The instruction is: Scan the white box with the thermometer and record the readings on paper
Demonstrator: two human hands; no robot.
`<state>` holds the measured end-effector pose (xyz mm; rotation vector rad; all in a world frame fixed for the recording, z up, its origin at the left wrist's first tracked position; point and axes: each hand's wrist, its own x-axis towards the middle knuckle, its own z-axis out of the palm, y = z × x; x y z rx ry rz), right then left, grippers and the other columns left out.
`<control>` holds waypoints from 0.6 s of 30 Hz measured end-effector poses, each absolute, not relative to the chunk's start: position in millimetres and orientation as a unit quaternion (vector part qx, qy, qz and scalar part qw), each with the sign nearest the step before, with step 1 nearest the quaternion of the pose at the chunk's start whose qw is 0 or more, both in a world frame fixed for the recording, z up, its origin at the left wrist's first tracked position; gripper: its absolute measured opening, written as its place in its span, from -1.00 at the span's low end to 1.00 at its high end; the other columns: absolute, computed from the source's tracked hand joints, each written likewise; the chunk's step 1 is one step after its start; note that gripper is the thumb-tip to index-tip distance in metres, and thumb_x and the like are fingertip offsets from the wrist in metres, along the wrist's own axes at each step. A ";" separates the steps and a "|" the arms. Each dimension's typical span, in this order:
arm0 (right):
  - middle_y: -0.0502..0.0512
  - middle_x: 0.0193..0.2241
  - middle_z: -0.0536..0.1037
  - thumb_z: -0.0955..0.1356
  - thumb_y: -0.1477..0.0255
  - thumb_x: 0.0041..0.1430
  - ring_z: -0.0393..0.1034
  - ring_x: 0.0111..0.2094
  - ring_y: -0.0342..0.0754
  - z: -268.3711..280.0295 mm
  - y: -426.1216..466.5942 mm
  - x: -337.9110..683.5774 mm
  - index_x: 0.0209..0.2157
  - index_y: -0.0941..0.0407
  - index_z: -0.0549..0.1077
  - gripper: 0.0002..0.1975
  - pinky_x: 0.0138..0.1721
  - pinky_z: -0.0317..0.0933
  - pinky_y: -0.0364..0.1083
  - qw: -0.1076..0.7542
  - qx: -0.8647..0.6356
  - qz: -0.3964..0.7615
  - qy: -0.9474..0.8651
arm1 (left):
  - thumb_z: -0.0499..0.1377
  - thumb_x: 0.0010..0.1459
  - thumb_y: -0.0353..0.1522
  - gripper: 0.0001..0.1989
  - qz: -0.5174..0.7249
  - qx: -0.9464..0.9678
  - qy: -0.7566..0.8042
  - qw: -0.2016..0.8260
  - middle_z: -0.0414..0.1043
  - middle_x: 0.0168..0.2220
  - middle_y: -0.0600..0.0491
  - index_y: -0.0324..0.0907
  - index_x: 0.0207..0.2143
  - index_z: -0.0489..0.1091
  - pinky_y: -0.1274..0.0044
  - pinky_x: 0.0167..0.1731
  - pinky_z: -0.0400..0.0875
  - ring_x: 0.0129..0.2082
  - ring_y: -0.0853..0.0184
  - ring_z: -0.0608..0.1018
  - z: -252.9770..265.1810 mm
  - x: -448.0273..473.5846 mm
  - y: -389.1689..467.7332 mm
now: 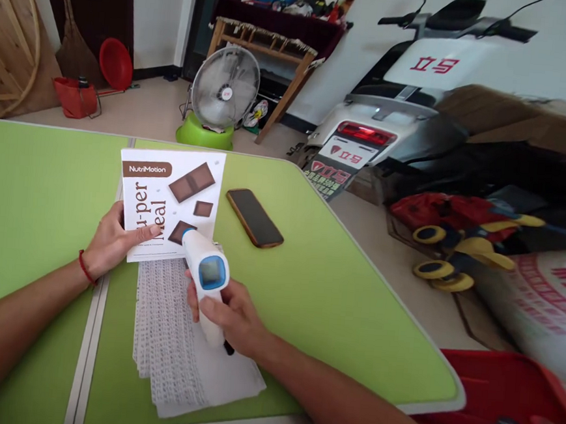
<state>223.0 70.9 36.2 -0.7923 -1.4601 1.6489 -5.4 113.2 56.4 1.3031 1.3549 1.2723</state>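
My left hand [117, 238] grips the lower left edge of a white box [143, 155] printed "NutriMotion" with pictures of chocolate pieces, its thumb across the front. In my right hand [235, 316] is a white and blue infrared thermometer [213, 298], fingers wrapped round its handle. The thermometer's front end points at the lower part of the box; whether they touch I cannot tell. Its small grey screen faces me, too faint to read. Beneath both hands several printed paper sheets [168, 360] lie overlapping on the green table [354, 309].
A dark phone [256, 218] lies on the table right of the box. Beyond the table's far edge stands a fan [225, 90] on a green stool [205, 133]. A white scooter [368, 127] is parked at the right, near a red plastic chair [499, 386] and a sack [550, 305].
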 end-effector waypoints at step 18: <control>-0.04 -0.52 0.39 0.38 0.08 0.06 0.25 -0.53 -0.16 31.4 74.9 216.9 -0.35 0.07 0.38 -0.66 -0.46 0.21 -0.10 0.381 -0.325 0.629 -0.595 | 0.39 -0.13 -0.07 -0.40 0.494 0.550 0.521 0.425 0.48 -0.06 -0.16 -0.23 -0.13 0.37 0.15 -0.10 0.43 -0.08 0.00 0.51 59.3 -5.8 114.1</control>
